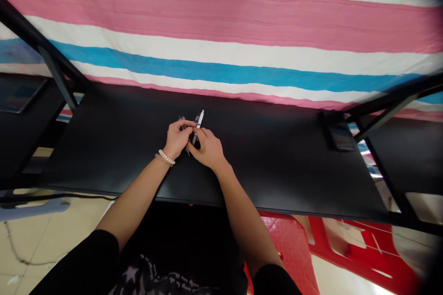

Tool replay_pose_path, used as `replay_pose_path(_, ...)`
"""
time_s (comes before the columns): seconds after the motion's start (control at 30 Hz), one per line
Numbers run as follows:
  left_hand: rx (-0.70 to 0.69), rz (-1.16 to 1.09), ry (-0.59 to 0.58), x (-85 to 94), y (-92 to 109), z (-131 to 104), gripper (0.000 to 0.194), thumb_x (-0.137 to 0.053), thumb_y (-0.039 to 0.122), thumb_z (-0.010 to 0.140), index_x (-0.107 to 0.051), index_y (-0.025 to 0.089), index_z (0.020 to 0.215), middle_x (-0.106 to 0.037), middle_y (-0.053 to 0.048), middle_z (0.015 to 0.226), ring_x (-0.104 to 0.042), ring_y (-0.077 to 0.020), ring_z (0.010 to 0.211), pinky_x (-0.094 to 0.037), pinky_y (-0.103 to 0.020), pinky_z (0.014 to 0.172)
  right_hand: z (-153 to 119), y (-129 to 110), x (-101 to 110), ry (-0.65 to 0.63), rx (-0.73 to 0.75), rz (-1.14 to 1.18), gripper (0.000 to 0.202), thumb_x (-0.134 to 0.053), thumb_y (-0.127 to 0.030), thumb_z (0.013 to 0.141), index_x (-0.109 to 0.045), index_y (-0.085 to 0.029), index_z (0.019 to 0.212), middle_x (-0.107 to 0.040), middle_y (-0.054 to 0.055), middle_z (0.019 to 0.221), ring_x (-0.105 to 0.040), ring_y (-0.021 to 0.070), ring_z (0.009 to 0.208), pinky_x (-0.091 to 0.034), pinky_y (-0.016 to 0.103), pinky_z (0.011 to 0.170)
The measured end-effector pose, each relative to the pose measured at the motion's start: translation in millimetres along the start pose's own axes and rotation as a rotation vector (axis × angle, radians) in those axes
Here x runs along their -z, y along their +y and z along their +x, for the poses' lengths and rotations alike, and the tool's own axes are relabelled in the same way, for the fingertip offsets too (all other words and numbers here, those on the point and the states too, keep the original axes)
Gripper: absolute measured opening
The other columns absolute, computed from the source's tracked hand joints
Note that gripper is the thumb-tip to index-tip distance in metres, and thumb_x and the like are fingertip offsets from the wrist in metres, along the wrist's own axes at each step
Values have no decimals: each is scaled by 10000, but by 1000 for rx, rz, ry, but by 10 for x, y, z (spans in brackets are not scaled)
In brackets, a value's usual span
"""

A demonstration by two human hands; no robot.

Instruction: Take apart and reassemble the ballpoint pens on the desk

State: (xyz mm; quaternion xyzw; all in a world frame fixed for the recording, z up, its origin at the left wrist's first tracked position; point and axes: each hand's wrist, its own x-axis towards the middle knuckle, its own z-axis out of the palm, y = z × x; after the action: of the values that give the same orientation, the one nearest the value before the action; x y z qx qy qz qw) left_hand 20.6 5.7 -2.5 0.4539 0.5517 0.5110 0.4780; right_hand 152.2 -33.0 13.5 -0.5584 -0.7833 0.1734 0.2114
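Near the middle of the black table [277, 161], my two hands are close together over several small items. A white pen-like object [200, 119] points away from me, its upper end sticking out beyond my fingers. My right hand [209, 148] has its fingers curled round the dark lower part of it. My left hand [178, 138], with beaded bracelets at the wrist, is pinched beside it; what it holds is hidden. Small clear pieces [181, 119] show past my left fingers, partly covered by the hands.
A dark phone-like device [341, 134] lies at the table's right end. Black metal frame bars [57, 73] slant up at both sides. Striped cloth [221, 18] hangs behind the table. Red plastic stools [290, 249] stand below the front edge at right.
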Motion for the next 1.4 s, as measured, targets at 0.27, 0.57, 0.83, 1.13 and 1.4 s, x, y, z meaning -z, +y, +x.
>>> replay_pose_path(0.27, -38, 68, -12, 6, 4, -12, 238, -585, 85, 687, -778, 183, 787, -769, -49, 891, -667, -181, 843, -508, -344, 841, 4, 12, -2, -20, 5, -15, 448, -586, -415, 953, -576, -182, 1336, -685, 108, 1108, -609, 274, 1059, -520, 365, 797)
replay_pose_path(0.57, -24, 64, -6, -6, 52, -32, 215, -597, 72, 681, -765, 182, 757, -774, -52, 907, -683, -196, 874, -513, -358, 873, 0, 17, 0, -31, 4, -15, 459, -583, -418, 959, -570, -172, 1347, -682, 113, 1117, -614, 275, 1055, -524, 367, 797)
replay_pose_path(0.83, -14, 89, -14, -11, 81, -40, 199, -602, 72, 699, -753, 188, 761, -767, -42, 892, -669, -189, 854, -512, -361, 872, 3, 13, 4, -39, -6, -8, 479, -588, -413, 959, -558, -165, 1368, -684, 116, 1130, -618, 272, 1056, -524, 359, 804)
replay_pose_path(1.13, -32, 117, -21, -3, 72, -43, 206, -595, 71, 706, -747, 195, 767, -761, -34, 893, -659, -187, 846, -511, -365, 874, 7, 6, -1, -42, -12, -1, 472, -573, -407, 958, -556, -167, 1364, -682, 118, 1137, -615, 267, 1040, -518, 356, 795)
replay_pose_path(1.4, -28, 134, -22, -4, 72, -32, 201, -598, 76, 706, -745, 196, 773, -751, -33, 875, -655, -189, 845, -515, -356, 850, 5, 3, 8, -45, -20, 15, 468, -567, -408, 955, -559, -173, 1359, -686, 121, 1127, -615, 270, 1043, -516, 357, 794)
